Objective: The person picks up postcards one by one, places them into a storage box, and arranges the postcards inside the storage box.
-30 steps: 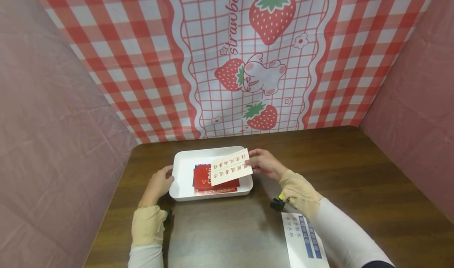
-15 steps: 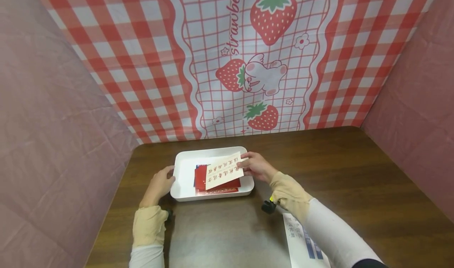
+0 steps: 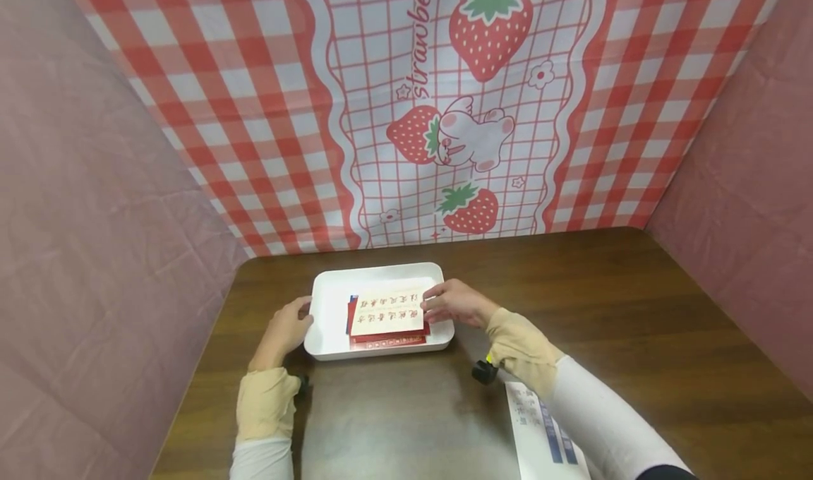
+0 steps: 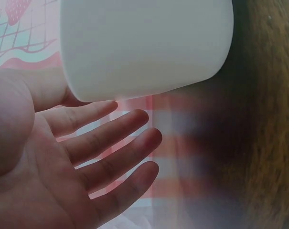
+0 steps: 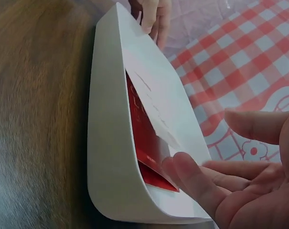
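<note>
A white tray (image 3: 327,328) holds a small stack, with a cream card (image 3: 389,311) printed with red-brown characters on top. Under the card lie red envelopes (image 5: 146,138) and a sliver of something blue. My right hand (image 3: 459,302) hovers over the tray's right end. Its fingertips are close to the card's right edge, and the right wrist view shows thumb and fingers spread apart, holding nothing. At the tray's left end is my left hand (image 3: 284,330). Its thumb touches the rim, while the other fingers (image 4: 120,150) stretch out loosely beside the outer wall.
A white sheet (image 3: 540,438) with blue bands and characters lies on the brown table (image 3: 603,310), partly under my right forearm. A strawberry-print checked curtain (image 3: 279,148) hangs behind the table. Pink cloth (image 3: 114,219) flanks it on both sides.
The cream card has moved left and down onto the red envelopes and now lies straighter. My right hand has let go of it. The left hand stays at the tray's left end.
</note>
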The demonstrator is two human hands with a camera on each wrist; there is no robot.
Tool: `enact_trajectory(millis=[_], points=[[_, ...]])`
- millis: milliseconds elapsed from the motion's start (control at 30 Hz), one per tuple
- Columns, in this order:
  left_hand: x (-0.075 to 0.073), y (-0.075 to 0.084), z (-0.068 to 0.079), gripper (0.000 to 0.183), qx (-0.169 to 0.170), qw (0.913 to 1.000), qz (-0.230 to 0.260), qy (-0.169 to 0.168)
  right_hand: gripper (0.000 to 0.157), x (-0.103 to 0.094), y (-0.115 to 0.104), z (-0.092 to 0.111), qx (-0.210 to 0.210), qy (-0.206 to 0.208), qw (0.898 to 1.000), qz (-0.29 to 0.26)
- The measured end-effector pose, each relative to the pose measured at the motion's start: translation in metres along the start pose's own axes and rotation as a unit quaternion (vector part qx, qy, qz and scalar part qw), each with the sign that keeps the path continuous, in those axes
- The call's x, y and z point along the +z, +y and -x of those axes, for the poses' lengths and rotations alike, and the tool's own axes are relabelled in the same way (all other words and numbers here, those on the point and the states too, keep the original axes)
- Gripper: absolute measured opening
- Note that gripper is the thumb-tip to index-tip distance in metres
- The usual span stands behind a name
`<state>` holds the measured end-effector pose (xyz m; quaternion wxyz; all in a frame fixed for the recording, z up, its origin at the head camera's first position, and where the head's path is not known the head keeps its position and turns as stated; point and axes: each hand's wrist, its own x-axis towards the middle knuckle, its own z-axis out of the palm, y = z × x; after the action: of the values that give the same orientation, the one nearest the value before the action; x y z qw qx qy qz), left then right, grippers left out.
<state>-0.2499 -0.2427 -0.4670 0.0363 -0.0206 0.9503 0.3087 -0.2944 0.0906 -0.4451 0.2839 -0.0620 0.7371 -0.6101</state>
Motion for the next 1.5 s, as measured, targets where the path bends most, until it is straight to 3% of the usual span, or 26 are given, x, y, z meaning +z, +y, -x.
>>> enact_trajectory(millis=[267,533,967,1367,1500], points=[[0.002,0.000,-0.001,0.046,-0.014,0.9999,0.002,0.000,0.040,-0.007,-0.007,0.009,-0.008,-0.008,0.997,0.071],[0.003,-0.001,-0.003,0.047,-0.020,0.9998,0.005,-0.001,0.037,-0.019,-0.010,0.019,-0.003,-0.006,0.995,0.096],[0.002,-0.002,-0.004,0.048,-0.024,0.9997,0.004,-0.006,0.039,-0.033,-0.006,0.037,-0.028,0.008,0.993,0.112],[0.001,-0.002,-0.003,0.047,-0.026,0.9996,-0.001,-0.009,0.033,-0.042,-0.001,0.048,-0.038,0.040,0.986,0.157],[0.001,-0.001,-0.002,0.047,-0.026,0.9996,0.004,-0.010,0.033,-0.043,-0.001,0.052,-0.051,0.040,0.979,0.193]])
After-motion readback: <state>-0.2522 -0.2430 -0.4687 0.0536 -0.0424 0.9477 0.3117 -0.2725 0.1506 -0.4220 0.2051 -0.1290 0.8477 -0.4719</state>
